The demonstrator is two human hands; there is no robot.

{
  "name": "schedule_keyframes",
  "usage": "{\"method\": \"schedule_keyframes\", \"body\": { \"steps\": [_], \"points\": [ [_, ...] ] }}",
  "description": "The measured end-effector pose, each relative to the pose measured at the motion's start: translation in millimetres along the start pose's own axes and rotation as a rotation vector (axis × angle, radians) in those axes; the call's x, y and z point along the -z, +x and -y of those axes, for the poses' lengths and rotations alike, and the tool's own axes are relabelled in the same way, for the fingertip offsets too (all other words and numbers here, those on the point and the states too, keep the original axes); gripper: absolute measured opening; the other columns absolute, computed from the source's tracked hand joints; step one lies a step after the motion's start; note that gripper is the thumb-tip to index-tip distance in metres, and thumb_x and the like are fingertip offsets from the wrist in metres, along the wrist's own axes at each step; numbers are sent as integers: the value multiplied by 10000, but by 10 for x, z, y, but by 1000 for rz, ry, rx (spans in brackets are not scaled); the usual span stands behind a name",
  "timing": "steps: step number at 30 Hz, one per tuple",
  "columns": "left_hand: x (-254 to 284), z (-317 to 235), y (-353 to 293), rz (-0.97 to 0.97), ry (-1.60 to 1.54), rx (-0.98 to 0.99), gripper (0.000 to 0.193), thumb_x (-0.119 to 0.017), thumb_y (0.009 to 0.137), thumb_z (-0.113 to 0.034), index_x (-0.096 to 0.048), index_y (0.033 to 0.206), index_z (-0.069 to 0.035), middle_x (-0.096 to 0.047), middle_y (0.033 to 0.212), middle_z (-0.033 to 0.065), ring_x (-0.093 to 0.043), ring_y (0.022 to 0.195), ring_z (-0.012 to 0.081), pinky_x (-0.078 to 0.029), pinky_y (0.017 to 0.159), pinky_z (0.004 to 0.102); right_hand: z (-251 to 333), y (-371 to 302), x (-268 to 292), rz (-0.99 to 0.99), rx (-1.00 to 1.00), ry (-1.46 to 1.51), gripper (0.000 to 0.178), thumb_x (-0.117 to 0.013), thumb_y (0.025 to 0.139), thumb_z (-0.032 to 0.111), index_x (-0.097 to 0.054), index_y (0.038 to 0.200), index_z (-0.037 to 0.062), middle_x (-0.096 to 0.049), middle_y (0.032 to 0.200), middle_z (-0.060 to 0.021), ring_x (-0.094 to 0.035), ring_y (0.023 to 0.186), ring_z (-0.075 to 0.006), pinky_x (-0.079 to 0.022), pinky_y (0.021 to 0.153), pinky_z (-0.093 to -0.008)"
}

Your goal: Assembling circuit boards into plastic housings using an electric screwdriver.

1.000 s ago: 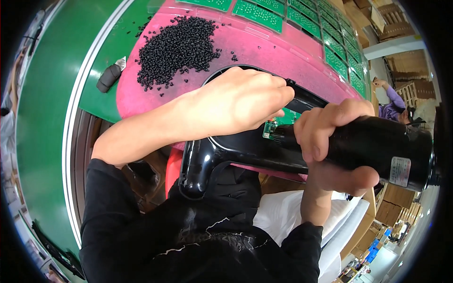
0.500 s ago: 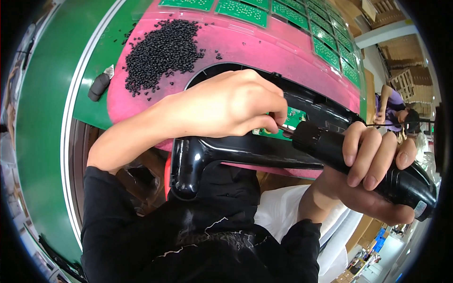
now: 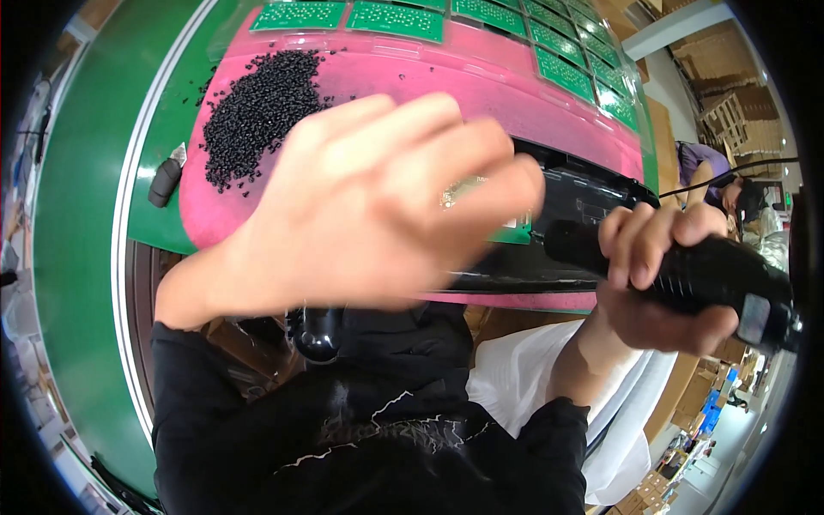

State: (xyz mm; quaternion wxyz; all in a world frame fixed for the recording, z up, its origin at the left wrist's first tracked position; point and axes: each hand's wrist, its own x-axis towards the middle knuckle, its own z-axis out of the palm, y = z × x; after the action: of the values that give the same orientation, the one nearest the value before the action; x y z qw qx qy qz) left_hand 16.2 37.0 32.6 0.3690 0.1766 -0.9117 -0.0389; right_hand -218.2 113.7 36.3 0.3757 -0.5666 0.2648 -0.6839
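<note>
The right hand (image 3: 657, 262) has its grip wrapped around a power screwdriver (image 3: 730, 279), a rounded black plastic body with fine ribs and a pale label; its nose points at a green circuit board (image 3: 520, 233), though contact cannot be made out. That board sits inside a glossy black plastic housing (image 3: 592, 210), long and hollow with a raised rim, at the near side of a pink mat (image 3: 386, 81). Above it hovers the left hand (image 3: 399, 193), blurred, fingers curled; whether its grip holds anything cannot be told.

On the mat's smooth, scuffed surface lie a grainy heap of small black screws (image 3: 262, 107) and clear plastic trays bearing rows of green boards (image 3: 395, 21). Beneath is a green desk (image 3: 86, 215) with a white strip. Beyond are cardboard boxes (image 3: 730, 73), a wooden pallet (image 3: 732, 123) and a co-worker in purple (image 3: 697, 160).
</note>
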Motion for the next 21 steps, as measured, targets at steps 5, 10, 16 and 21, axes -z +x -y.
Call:
{"method": "schedule_keyframes", "body": {
  "steps": [5, 10, 16, 21],
  "points": [
    [96, -520, 22, -182, 95, 106, 314, -707, 563, -26, -653, 870, -69, -644, 817, 62, -583, 632, 209, -471, 553, 321, -115, -31, 142, -26, -3, -8, 749, -577, 820, 711, -431, 1062, 18, -491, 636, -46, -457, 475, -145, -381, 494, -289],
    [113, -616, -38, -127, 96, 126, 272, -693, 566, -32, -644, 830, -79, -630, 787, 53, -568, 606, 207, -450, 542, 326, -172, -2, 138, -35, -27, 22, 721, -541, 843, 706, -443, 1056, 24, -471, 617, -46, -431, 456, -145, -363, 470, -281],
    [95, -660, -83, -63, 90, 142, 222, -677, 570, -40, -633, 781, -91, -614, 751, 42, -550, 575, 204, -424, 528, 332, -246, 42, 112, -51, -66, 27, 683, -596, 823, 662, -459, 1033, 26, -465, 594, -44, -419, 447, -136, -364, 449, -270],
    [133, -690, -45, -15, 113, 131, 181, -663, 573, -46, -623, 741, -101, -600, 721, 32, -535, 550, 201, -403, 517, 337, -189, 72, -11, -25, -226, -107, 705, -624, 777, 715, -470, 984, 59, -440, 571, 25, -396, 436, -92, -327, 471, -251]
  ]
}}
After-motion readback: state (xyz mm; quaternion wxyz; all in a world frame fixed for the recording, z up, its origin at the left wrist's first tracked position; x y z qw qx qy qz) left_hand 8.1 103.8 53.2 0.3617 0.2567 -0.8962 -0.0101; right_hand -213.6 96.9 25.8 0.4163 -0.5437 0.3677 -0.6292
